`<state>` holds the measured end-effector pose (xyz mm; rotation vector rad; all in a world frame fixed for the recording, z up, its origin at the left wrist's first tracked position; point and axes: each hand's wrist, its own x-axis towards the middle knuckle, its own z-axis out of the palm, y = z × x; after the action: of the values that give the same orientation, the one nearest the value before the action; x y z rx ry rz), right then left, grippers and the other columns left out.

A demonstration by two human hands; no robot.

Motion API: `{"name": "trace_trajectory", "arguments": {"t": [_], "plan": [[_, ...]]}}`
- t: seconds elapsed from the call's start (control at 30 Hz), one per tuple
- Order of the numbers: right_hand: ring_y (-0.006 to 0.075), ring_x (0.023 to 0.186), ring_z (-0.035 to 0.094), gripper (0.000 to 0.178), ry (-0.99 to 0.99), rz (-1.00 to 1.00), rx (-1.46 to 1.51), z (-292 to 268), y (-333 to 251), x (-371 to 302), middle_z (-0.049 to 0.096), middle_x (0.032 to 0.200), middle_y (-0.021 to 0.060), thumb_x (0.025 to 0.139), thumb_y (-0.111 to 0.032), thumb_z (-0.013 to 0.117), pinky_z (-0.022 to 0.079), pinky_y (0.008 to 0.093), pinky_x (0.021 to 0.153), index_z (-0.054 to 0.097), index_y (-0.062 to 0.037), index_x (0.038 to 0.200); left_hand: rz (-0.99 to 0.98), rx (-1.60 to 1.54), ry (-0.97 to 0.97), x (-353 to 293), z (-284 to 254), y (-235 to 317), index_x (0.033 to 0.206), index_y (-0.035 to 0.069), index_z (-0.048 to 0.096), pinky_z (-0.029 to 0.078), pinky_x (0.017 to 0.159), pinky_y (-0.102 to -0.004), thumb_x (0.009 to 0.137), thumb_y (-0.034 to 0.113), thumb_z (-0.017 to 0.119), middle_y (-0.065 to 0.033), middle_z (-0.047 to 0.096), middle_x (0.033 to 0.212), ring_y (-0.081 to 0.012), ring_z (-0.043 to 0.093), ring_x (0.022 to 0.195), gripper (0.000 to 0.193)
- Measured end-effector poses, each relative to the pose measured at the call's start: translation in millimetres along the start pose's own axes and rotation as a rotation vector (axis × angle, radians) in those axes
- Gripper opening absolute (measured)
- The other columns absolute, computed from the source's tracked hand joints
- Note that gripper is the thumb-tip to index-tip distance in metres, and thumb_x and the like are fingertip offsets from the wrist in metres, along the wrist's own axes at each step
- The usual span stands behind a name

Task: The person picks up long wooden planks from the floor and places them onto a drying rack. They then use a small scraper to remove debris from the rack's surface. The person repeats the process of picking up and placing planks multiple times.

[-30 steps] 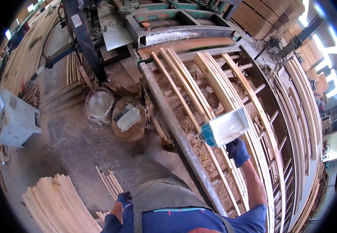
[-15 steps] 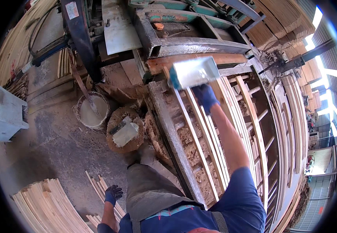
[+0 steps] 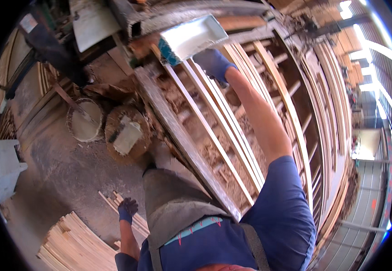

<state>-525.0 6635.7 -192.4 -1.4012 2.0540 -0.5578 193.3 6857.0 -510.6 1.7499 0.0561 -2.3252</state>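
Observation:
My right hand (image 3: 215, 65), in a dark blue glove, grips the near side of a rectangular open box (image 3: 193, 37), white inside with a teal, whitish-smeared end. The box is over the far end of a slatted rack; exactly how the fingers hold it is partly hidden. Beneath the arm, several long, pale wooden strips (image 3: 223, 122) lie lengthwise on the rack. My left hand (image 3: 127, 208), gloved too, hangs low at the left with its fingers loosely apart and nothing in it. Near it are a few thin strips (image 3: 110, 201) close to the floor.
A bucket (image 3: 85, 121) of pale paste with a stick in it stands left of the rack. Beside it, a round wooden block (image 3: 127, 135) bears a pale slab. Stacked strips (image 3: 76, 244) lie lower left. A metal frame (image 3: 196, 18) spans the far end.
The whole view has shifted, with the rack and bucket now further left and up. My right hand still grips the box, and my left hand still hangs with its fingers apart.

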Motion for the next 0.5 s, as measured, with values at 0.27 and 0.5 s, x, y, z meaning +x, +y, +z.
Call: {"name": "trace_trajectory", "arguments": {"t": [0.27, 0.5], "plan": [[0.0234, 0.059, 0.065, 0.039, 0.078, 0.026, -0.096, -6.1, 34.0, -230.4, 0.067, 0.073, 0.0139, 0.093, -0.041, 0.057, 0.054, 0.0370, 0.057, 0.066, -0.0045, 0.103, 0.151, 0.315, 0.057, -41.8, 53.9, -62.0, 0.123, 0.010, 0.057, 0.054, 0.061, -0.0419, 0.091, 0.034, 0.060, -0.0154, 0.069, 0.102, -0.0289, 0.066, 0.070, 0.040], [0.0364, 0.098, 0.065, 0.035, 0.041, 0.008, -0.091, 9.0, 89.9, -510.8, 0.068, 0.107, 0.0207, 0.095, -0.036, 0.055, 0.051, 0.0445, 0.091, 0.065, -0.0083, 0.114, 0.034, 0.373, -0.141, -54.3, 9.4, -178.9, 0.123, 0.009, 0.055, 0.053, 0.063, -0.0445, 0.093, 0.029, 0.058, -0.0163, 0.068, 0.107, -0.0345, 0.065, 0.076, 0.037]]}}
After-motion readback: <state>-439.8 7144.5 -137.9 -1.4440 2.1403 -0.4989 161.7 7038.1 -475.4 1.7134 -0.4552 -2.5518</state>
